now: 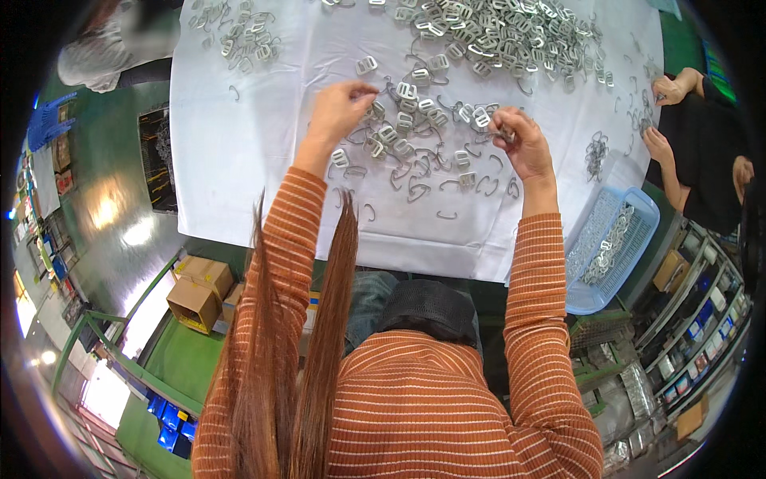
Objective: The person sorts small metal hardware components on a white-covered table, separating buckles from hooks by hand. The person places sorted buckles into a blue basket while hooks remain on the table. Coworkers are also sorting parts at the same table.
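My left hand (338, 112) hovers over the white-covered table, thumb and fingers pinched together; anything in the pinch is too small to make out. Its fingertips are beside a loose spread of flat silver slotted buckles (387, 133). To the right, my right hand (528, 145) is raised with curled fingers around a small grey metal piece (507, 134), partly hidden by the fingers. Between the hands and nearer me lie several thin curved wire hooks (419, 191), mixed with buckles.
A large heap of buckles (511, 40) covers the table's far side, with a smaller group (251, 40) far left. A blue plastic basket (642, 231) holding metal parts sits at the right edge. Another person's hands (661, 148) work at the right; another person (120, 48) is far left.
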The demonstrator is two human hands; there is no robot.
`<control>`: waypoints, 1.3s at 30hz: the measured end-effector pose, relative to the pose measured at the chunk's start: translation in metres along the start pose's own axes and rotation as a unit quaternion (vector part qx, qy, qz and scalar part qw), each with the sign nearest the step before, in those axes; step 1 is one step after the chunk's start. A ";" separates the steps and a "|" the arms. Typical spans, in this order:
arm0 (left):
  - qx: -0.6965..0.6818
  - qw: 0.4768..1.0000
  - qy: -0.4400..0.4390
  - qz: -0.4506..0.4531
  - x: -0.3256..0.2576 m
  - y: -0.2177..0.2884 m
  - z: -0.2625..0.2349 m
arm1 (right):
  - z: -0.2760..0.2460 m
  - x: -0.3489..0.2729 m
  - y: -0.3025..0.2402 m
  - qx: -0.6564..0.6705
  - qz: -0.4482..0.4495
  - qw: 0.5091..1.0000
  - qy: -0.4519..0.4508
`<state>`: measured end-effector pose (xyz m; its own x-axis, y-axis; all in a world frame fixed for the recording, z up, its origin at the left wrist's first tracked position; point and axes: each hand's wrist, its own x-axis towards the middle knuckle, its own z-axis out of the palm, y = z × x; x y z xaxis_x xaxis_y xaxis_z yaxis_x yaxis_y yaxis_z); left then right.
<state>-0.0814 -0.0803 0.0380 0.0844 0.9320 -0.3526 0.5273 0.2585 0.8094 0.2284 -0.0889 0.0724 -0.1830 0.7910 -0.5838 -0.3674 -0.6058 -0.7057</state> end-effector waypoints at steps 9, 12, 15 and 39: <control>0.154 0.980 0.105 0.073 0.016 0.035 0.064 | 0.054 0.099 0.021 -0.630 -0.269 0.713 0.150; -0.151 0.989 -0.006 -0.010 0.010 0.024 0.032 | 0.046 0.101 0.022 -0.603 -0.248 0.749 0.115; -0.380 0.921 -0.026 -0.081 0.006 0.011 -0.013 | 0.030 0.074 0.006 -0.379 -0.140 0.910 0.093; 0.239 0.963 0.114 -0.044 0.003 0.029 0.069 | 0.065 0.064 0.051 -0.661 -0.138 0.706 0.213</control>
<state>-0.0072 -0.0877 0.0284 -0.1386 0.9574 -0.2533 0.8570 0.2441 0.4538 0.1390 -0.0639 0.0251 0.1241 0.9674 -0.2206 0.8885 -0.2073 -0.4094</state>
